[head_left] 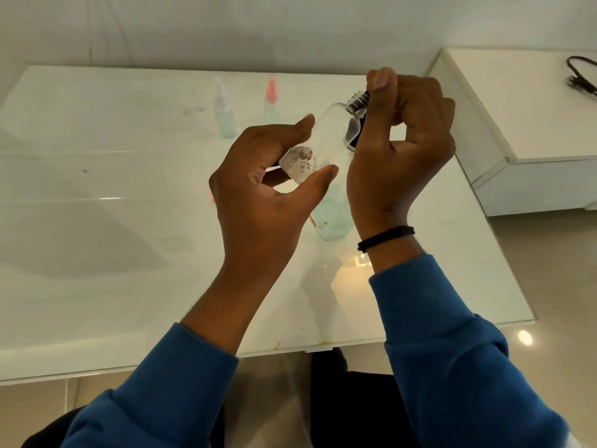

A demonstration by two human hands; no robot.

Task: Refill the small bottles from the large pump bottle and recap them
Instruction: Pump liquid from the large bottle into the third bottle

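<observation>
The left hand (271, 176) holds a small clear bottle (318, 140) by its base, thumb and fingertips curled round it, the bottle tilted with its neck up and away from the person. At that neck the right hand (400, 150) pinches a black cap (357, 103), fingers bunched tight on it; the bottle's bare threads show just below the cap, so it is not seated. A black band (386, 237) circles the right wrist, and both forearms wear blue sleeves (452, 334).

Directly beneath the held bottle a larger clear bottle (332, 215) with pale green liquid stands on the table (113, 237), mostly hidden by the hands — its top cannot be made out. Beyond the held bottle, further from the person, stand two small spray bottles: one with a pale cap (223, 109), one with a pink cap (272, 98).

The table is white and glossy, reflecting light. To the right of it sits a white cabinet (533, 130) with a black cable (581, 76) on top; a white sheet (226, 27) lies behind, beige floor tiles (555, 270) around.
</observation>
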